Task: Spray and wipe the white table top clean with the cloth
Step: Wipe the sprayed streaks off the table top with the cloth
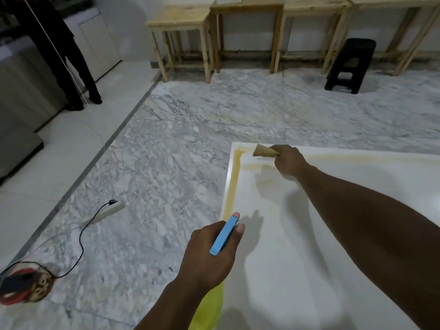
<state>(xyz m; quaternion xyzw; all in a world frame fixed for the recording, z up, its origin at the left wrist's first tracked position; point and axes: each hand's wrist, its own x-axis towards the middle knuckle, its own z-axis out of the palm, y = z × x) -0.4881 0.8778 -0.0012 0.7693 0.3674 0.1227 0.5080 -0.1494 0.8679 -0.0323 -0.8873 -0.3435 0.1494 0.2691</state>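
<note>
Tabletop (309,234) yellow-stained, right hand (289,160) gripping cloth (264,151), left hand (209,253) gripping sprayer (225,234)

Left hand (210,256): I've got it low and close, fingers curled tight, thumb laid forward on top, knuckles up.
Left forearm: runs back toward me, bottom centre.
Right hand (289,160): reached far ahead of my left, fist closed, pinching.
Right arm: stretched nearly straight, crossing diagonally.

Single head-worn wide-angle view, looking forward and down from above the person's own arms, left hand (212,253) close below the lens, right hand (289,161) farther ahead over the white table top (297,246), floor and room stretching beyond.
</note>
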